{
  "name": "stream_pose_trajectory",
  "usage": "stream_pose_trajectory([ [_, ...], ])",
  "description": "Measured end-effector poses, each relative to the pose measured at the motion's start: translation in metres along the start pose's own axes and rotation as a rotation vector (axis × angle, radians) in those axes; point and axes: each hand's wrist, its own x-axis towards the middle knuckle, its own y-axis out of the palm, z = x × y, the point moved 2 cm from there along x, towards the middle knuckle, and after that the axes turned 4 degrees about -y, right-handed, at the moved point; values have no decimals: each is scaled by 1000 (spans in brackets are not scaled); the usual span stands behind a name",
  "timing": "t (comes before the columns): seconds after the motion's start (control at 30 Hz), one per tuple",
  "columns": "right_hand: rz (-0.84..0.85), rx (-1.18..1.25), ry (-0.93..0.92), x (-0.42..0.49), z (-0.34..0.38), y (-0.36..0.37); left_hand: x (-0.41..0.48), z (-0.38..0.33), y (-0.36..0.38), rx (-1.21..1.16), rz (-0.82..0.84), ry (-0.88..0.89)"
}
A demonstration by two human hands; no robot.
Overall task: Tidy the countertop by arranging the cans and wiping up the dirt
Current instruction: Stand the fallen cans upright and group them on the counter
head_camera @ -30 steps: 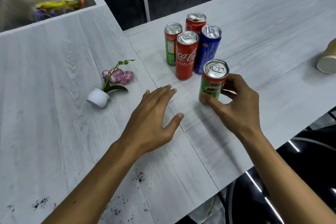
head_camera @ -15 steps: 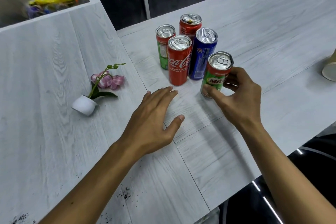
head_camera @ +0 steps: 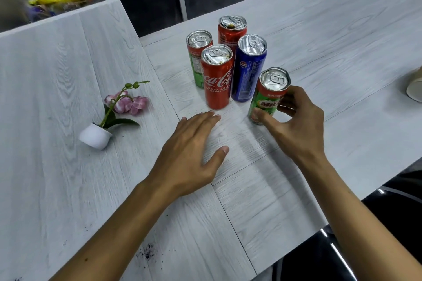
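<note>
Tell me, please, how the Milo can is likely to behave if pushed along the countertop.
The Milo can stands tall and narrow, so a push near its top would probably tip it; the right hand grips it low, which should help. Its smooth base likely slides easily on the flat countertop. Tipped over, the round body would probably roll.

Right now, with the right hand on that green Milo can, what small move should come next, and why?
Probably nudge the Milo can snug beside the blue can: the right hand grips it upright, at the edge of the group, while the left hand lies open on the countertop. Dirt specks near the front edge await wiping.
</note>
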Motion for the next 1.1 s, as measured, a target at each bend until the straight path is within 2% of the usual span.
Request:
stream_pose_trajectory([
  [0.17, 65, -37, 12, -2, -4, -1, 2, -4, 4, -13, 9, 0],
  [0.4, 266, -318, 36, -19, -11, -14, 4, -9, 8, -27, 22, 19],
  [0.6, 368, -487, 15, -40, -6, -29, 2, -15, 11, -32, 40, 24],
  [0.83, 433, -560, -21, -64, 14, -32, -8, -14, 10, -32, 29, 45],
  [1.1, 454, -605, -146, -93, 52, -22, -45, 6, 1, -13, 3, 30],
])
